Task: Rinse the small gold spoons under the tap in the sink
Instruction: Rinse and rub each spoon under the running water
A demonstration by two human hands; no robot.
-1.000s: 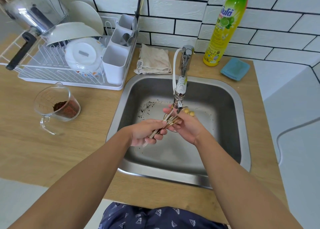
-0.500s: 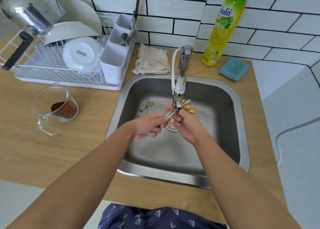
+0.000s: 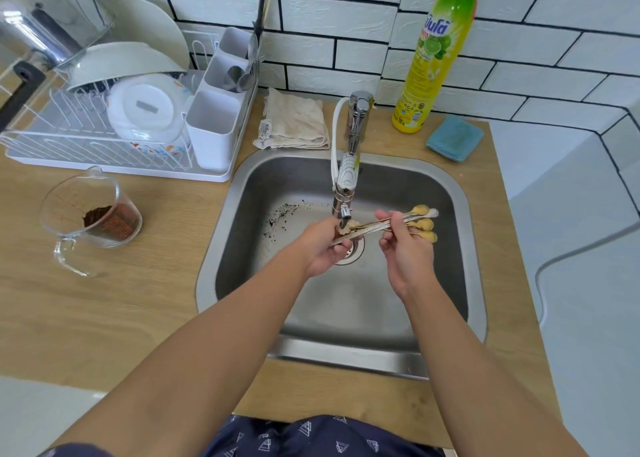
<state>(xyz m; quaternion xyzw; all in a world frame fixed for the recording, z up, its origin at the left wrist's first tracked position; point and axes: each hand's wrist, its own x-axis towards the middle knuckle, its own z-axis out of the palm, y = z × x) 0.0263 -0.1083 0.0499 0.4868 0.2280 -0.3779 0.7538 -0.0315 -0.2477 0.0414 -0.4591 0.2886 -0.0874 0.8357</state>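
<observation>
1. The left hand [image 3: 323, 245] has its fingers curled round one end of a bundle of small gold spoons with slim metal handles [image 3: 388, 224], directly beneath the spout of the chrome tap with a white hose [image 3: 348, 179].
2. The right hand [image 3: 405, 245] pinches the same bundle partway along, thumb and fingertips closed on the handles; the rounded gold ends fan out just beyond its fingers, on the far right side.
3. The spoons lie roughly level between both hands, above the square stainless-steel sink [image 3: 460, 249]; its round drain [image 3: 353, 252] sits just below the left hand, partly hidden.
4. Dark specks [image 3: 282, 214] are scattered over the basin floor, left of the left hand.
5. Whether water is running cannot be told.
6. Far left of the hands, on the wooden counter [image 3: 138, 301], stands a clear glass measuring jug holding dark brown grounds [image 3: 91, 217].
7. Beyond it sits a white wire dish rack [image 3: 104, 152] with bowls and a cutlery holder.
8. Behind the tap lies a folded beige cloth [image 3: 294, 121]; beyond the right hand stand a tall yellow-green detergent bottle [image 3: 433, 58] and a blue sponge [image 3: 453, 138].
</observation>
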